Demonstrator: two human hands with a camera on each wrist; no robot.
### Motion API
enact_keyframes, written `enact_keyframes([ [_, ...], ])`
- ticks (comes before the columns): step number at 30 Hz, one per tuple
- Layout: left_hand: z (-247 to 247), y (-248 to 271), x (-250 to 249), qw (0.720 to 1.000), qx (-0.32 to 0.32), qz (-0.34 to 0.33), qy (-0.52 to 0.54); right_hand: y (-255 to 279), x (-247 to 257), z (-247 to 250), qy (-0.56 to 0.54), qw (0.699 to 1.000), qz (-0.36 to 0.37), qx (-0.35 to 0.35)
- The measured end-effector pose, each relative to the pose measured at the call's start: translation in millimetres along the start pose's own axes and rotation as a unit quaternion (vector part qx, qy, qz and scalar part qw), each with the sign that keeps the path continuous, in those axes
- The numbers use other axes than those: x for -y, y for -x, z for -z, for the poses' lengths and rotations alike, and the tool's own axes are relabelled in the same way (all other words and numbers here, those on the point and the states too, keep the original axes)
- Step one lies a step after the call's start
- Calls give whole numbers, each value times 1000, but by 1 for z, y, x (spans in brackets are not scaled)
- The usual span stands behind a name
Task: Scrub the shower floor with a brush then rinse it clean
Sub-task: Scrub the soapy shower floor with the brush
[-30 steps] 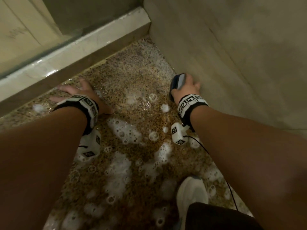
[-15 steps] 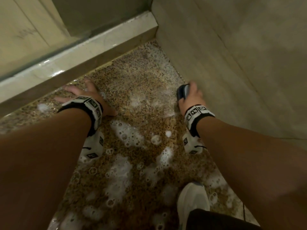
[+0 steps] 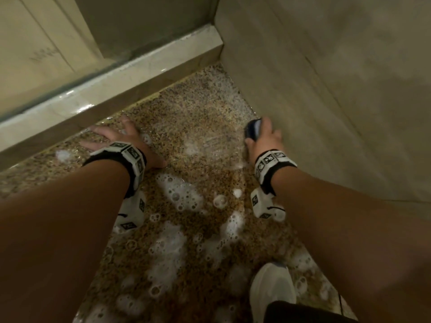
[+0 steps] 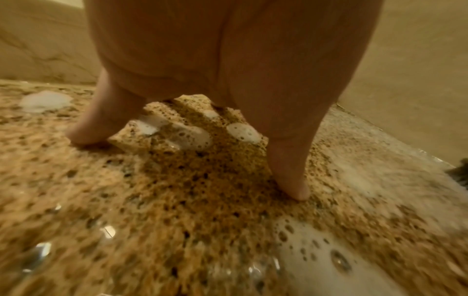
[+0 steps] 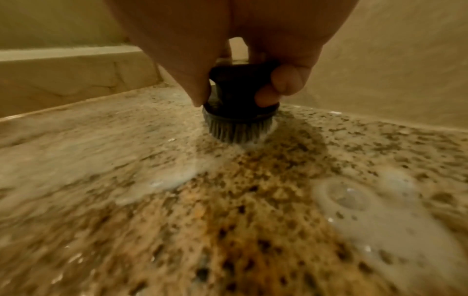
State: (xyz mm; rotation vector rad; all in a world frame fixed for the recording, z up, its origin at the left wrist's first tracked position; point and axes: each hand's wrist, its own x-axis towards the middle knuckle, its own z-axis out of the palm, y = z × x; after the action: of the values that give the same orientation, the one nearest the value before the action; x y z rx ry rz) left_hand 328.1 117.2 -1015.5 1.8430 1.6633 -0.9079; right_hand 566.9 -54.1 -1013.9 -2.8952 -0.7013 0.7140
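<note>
The brush (image 5: 239, 112) is small and round, dark knob on top, grey bristles splayed flat on the speckled brown floor (image 3: 186, 127), right up near the wall (image 3: 326, 89). The right hand (image 3: 265, 138) grips it from above, thumb and curled fingers clamped round the knob. Foam (image 3: 177, 192) lies in bubbly white patches across the wet stone. The left hand (image 3: 121, 141) is planted by the curb (image 3: 116, 89), fingers spread and straight. The right wrist view shows the bristles; from the head they're hidden under the hand. A white shoe (image 3: 270, 285) shows only from the head.
</note>
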Motion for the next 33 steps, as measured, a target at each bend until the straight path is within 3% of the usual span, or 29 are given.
enact_keyframes([
  [3, -2, -2, 1, 1000, -2, -1, -2, -9, -1, 2, 14, 998, -53, 4],
  [9, -5, -6, 3, 1000, -6, -6, -13, -8, -23, 7, 120, 993, 9, 9],
  [16, -5, -6, 1, 1000, -7, -3, -18, 14, -50, 4, 164, 986, -19, 30],
  [18, -4, -5, 0, 1000, -5, 1, -18, 15, -41, 3, 146, 987, -48, 35],
  [24, -2, -4, -1, 1000, -3, 5, -12, 2, 15, -10, -46, 991, -129, 3],
  [29, -6, -6, 0, 1000, -12, 2, -10, 18, 7, -16, 29, 997, 56, 43],
  [31, -7, -8, 2, 1000, -15, 0, -8, 15, -11, -8, 60, 995, 74, 31],
  [33, -8, -8, 2, 1000, -16, 3, -9, 8, -25, -1, 86, 996, 31, 9],
])
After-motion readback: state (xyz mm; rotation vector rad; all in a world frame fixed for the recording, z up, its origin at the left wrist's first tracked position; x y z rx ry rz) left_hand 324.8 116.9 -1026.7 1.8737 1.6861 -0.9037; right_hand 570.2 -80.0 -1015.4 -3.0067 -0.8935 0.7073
